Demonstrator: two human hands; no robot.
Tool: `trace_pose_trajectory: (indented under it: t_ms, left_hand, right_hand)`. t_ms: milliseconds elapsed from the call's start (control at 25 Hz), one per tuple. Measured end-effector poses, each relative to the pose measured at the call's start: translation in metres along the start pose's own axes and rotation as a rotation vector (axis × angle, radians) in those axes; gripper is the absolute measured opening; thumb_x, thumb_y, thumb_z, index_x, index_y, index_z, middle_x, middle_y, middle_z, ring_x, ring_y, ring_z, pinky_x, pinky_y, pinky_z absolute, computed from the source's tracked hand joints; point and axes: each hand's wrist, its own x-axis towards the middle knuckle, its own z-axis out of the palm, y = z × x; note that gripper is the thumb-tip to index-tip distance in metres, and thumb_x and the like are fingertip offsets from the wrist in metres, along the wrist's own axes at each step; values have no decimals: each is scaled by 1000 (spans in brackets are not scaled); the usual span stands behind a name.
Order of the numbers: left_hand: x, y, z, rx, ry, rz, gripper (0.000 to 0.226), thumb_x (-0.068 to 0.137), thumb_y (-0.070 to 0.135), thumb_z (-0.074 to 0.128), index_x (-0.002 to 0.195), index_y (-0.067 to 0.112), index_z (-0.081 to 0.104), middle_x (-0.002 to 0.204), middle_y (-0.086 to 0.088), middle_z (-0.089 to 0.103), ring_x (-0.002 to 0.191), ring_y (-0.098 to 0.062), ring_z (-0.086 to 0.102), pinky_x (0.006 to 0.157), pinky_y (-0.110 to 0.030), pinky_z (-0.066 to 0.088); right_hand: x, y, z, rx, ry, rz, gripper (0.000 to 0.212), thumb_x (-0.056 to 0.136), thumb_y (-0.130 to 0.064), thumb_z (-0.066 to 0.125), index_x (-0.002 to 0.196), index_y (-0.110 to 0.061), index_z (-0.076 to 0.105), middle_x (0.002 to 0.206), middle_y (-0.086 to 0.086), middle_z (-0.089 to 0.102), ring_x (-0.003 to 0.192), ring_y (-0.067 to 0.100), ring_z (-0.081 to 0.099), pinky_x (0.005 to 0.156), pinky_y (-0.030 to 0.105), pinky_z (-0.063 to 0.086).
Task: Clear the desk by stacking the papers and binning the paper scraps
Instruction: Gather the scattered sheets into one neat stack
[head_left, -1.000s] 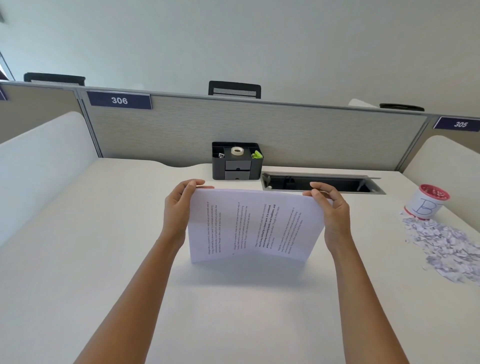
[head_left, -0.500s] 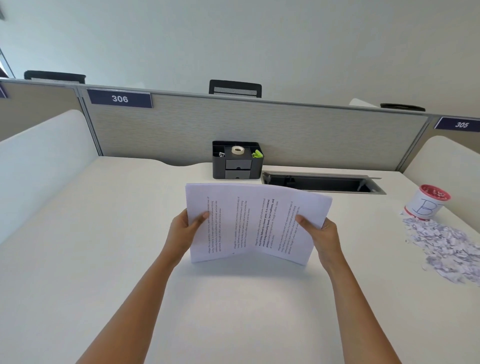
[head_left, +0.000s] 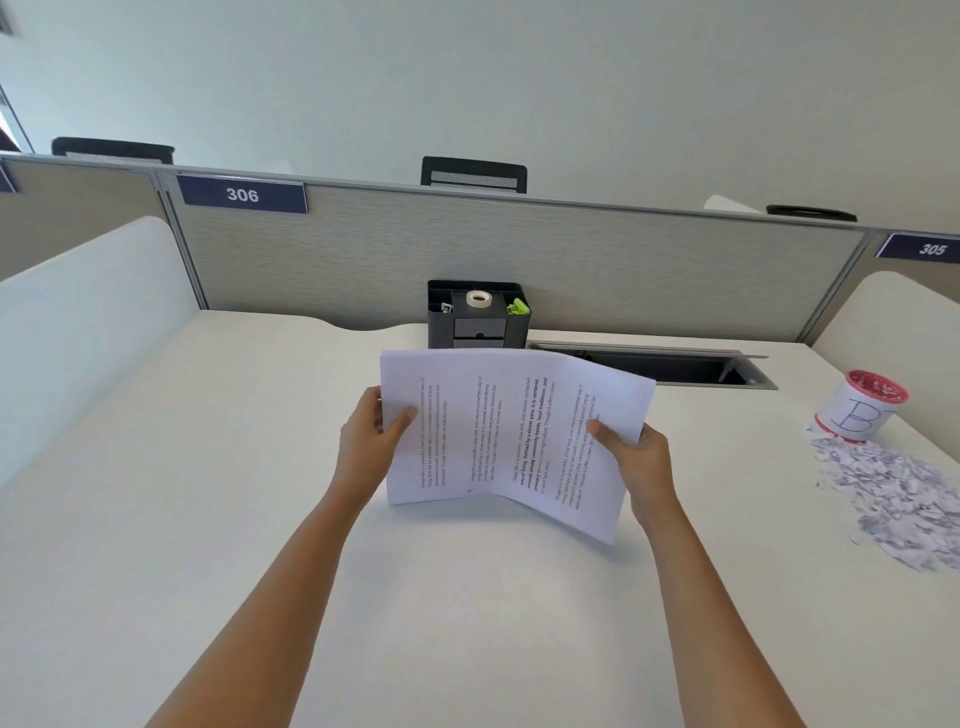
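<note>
Both hands have dropped from the top corners to the side edges of the papers (head_left: 498, 441), and the right half now sags lower toward the desk (head_left: 208, 519). Left hand (head_left: 366, 447) pinches the left edge, thumb on the printed face; right hand (head_left: 631, 457) clamps the right edge the same way. The stack is held upright and bowed above the desk's middle (how many sheets, I can't count from here). Off to the right, one pile of paper scraps (head_left: 898, 499) lies on the desk, touching one white cup (head_left: 860, 408) with a red rim. One black organizer (head_left: 475, 317) at the back carries one tape roll (head_left: 479, 299).
</note>
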Motion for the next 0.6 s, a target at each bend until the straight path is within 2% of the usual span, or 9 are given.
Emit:
trace_pose_trajectory:
  t_ms: [80,120,200,240,280,320,400,480,600]
  left_hand:
    - [-3,-2,8,74,64,14,53,90,21,61,137,12,38,140,-2,45,131,-19,40,105,-32,36]
    - [-6,-3,14,109,81,-33,62,90,23,61,143,12,29,148,-2,35,138,-18,30,111,-34,28]
    - [-19,-5,32,81,86,-232,77,91,28,61,149,12,14,156,-4,18,144,-20,16,116,-36,18]
    - [-26,-4,43,-22,68,-370,80,91,31,60,150,11,9,157,-4,15,144,-22,17,115,-36,21]
    - [-31,-5,53,-202,50,-499,79,92,33,58,150,11,10,156,-5,19,141,-24,25,111,-38,31]
    - [-35,-5,61,-409,26,-597,71,93,33,56,149,10,18,151,-6,32,134,-26,38,100,-39,44]
    - [-35,-5,70,-683,-53,-644,45,97,28,50,137,8,43,127,-7,60,110,-25,59,76,-36,54]
    - [-31,-3,72,-697,-55,-589,29,98,19,47,125,14,52,114,-5,67,100,-25,65,72,-37,54]
    - [-26,-4,68,-624,38,-517,30,96,4,45,124,14,51,117,-7,64,97,-27,64,74,-37,54]
  right_hand:
    - [3,6,11,132,80,54,9,79,-10,74,85,-14,68,92,10,71,77,26,67,77,37,55]
    - [3,10,19,217,116,88,10,79,-7,73,84,-14,68,93,11,71,76,25,67,77,37,55]
    - [-2,18,38,370,184,162,13,80,-4,72,86,-13,66,94,9,70,76,22,66,76,35,56]
    - [-5,22,48,430,217,207,14,81,-4,71,89,-13,65,95,8,69,76,20,65,75,34,56]
    - [-10,26,59,489,245,264,16,82,-4,70,94,-13,64,96,6,68,76,18,65,73,33,55]
    - [-15,29,69,553,263,325,20,83,-4,69,100,-12,63,98,4,67,77,16,64,72,32,55]
    - [-25,36,83,667,269,407,27,84,-5,68,109,-13,60,98,2,66,79,15,63,65,28,57]
    - [-33,40,92,703,241,427,30,85,-7,67,113,-13,60,98,0,67,81,14,64,58,22,57]
    - [-36,43,95,684,153,386,37,85,-6,67,120,-11,59,110,3,67,89,14,65,65,22,58]
